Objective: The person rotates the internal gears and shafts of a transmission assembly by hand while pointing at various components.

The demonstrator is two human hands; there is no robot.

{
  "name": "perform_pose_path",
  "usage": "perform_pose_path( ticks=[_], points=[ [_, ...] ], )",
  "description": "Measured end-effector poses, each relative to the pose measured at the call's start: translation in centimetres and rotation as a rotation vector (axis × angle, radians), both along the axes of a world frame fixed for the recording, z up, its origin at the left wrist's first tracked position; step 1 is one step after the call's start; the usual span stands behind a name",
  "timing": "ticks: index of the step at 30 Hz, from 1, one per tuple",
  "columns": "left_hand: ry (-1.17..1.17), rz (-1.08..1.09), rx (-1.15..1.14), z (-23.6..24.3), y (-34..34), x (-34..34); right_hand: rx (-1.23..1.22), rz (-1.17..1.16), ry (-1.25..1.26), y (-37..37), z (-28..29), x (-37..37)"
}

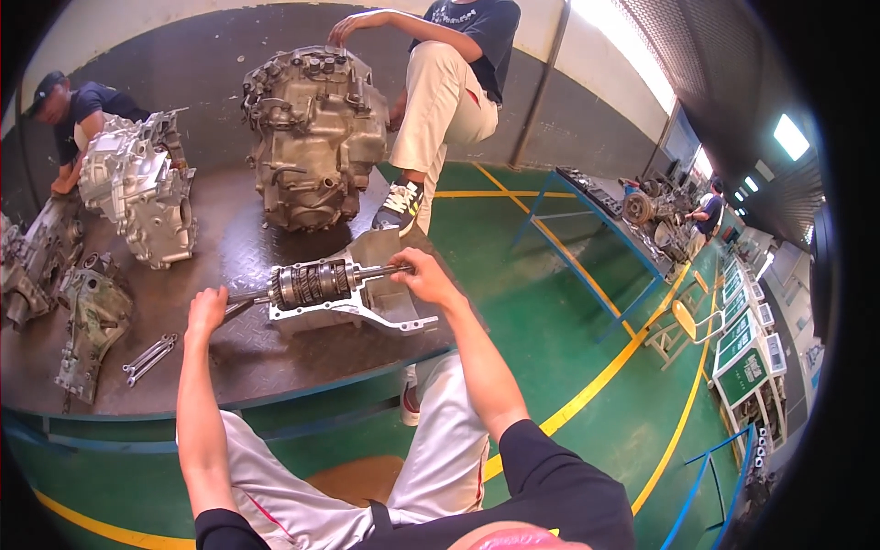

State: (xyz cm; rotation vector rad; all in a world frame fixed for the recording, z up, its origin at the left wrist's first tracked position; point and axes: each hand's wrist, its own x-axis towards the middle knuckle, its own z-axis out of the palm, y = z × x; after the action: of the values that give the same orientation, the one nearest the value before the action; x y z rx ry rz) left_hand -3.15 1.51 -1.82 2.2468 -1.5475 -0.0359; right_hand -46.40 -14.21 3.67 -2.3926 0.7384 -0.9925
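Note:
In front of me, a gear shaft [312,284] with a stack of dark gears lies across a grey metal gearbox housing half [341,310] on the table. My left hand [209,308] is closed around the shaft's left end, its wrist above the tabletop. At the opposite side, my right hand [422,274] grips the thinner right end with fingers curled round it. A long bracket-like arm of the housing [403,324] reaches out below my right hand. Part of the housing is hidden beneath the gears.
Several wrenches [149,358] lie near a worn casing [95,321] on the dark metal table [220,371]. A large brown gearbox [316,137] and a silver housing [142,188] stand farther back. One person [454,92] props a foot on the table; another person [78,119] leans in at left.

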Motion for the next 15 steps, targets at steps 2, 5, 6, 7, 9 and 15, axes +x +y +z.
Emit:
perform_pose_path(
  ticks=[2, 5, 6, 7, 9, 15],
  points=[
    [0.022, 0.084, -0.042, -0.6, -0.9, 0.2, -0.055, 0.020, 0.014, -1.2, -0.3, 0.2],
    [0.007, 0.059, -0.030, -1.4, -1.0, 1.0, -0.074, 0.006, 0.035, -1.6, -0.9, 0.3],
    [-0.021, 0.032, -0.042, -1.8, -1.0, 1.2, -0.052, 0.000, 0.041, -1.9, -1.1, 0.3],
    [-0.010, 0.045, -0.032, -1.6, -1.0, 1.0, -0.025, -0.008, 0.049, -2.0, -1.2, 0.3],
    [0.062, 0.112, -0.031, -0.5, -0.2, -0.5, 0.170, -0.046, 0.099, -2.0, -1.2, 0.1],
    [0.074, 0.089, -0.028, -0.5, -0.2, -1.1, 0.263, 0.000, 0.025, -1.8, -1.0, -0.8]
  ],
)
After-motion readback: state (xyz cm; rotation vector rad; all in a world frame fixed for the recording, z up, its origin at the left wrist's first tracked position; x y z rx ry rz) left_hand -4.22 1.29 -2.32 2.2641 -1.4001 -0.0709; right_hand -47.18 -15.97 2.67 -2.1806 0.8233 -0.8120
